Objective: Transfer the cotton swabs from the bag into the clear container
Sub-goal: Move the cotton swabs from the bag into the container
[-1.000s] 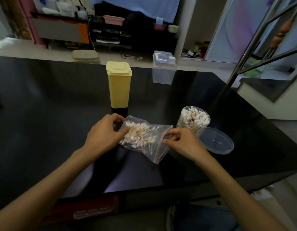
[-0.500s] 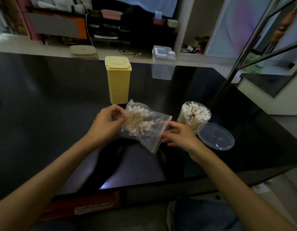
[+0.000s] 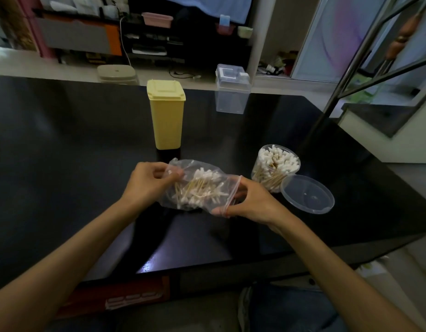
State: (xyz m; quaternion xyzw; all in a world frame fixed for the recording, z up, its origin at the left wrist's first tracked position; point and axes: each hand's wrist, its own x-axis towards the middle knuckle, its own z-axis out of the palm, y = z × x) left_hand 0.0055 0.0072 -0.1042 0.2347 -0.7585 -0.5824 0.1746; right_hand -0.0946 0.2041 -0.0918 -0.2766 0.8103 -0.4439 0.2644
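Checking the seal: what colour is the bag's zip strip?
Red, along the bag's zip strip at the right hand, head view.

No legible text, label, brand or number on any surface in view

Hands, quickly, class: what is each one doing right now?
Left hand: grips the closed end of the zip bag of cotton swabs.
Right hand: pinches the bag's red zip edge.

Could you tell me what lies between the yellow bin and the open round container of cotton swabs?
In the head view, only bare black table lies between the yellow bin and the round container; nothing stands there.
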